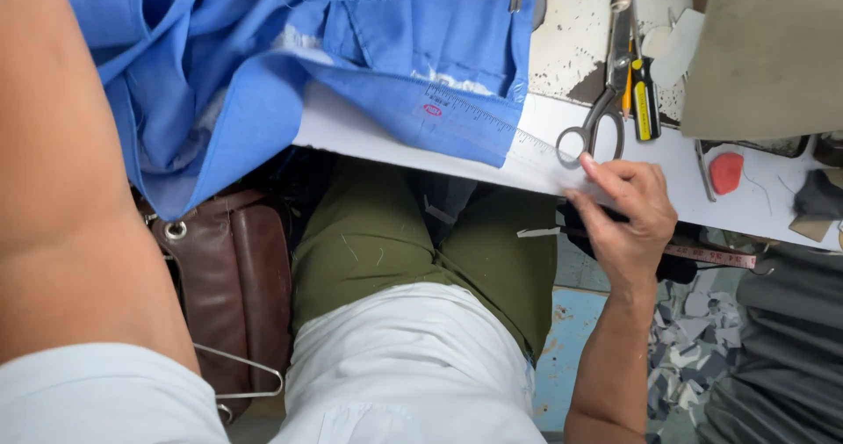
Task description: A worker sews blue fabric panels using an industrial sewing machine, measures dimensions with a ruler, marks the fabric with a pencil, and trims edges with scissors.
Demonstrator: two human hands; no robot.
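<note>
A blue garment [263,66] lies bunched over the left part of a white table [351,132]. A clear plastic ruler [492,128] rests slantwise across the garment's lower edge and out onto the table's front edge. My right hand [628,216] grips the ruler's right end at the table edge, thumb and fingers closed on it. Steel scissors [606,101] lie just above that hand, handles toward it. My left forearm [70,163] fills the left side of the view; its hand is out of frame. My lap, in green trousers [386,242], is below the table.
A piece of red tailor's chalk [725,172] and a yellow-and-black tool [645,101] lie on the table at right, under a grey machine body [764,49]. A measuring tape [711,255] hangs off the edge. A brown leather bag [237,277], a wire hanger [250,382] and fabric scraps [694,339] lie below.
</note>
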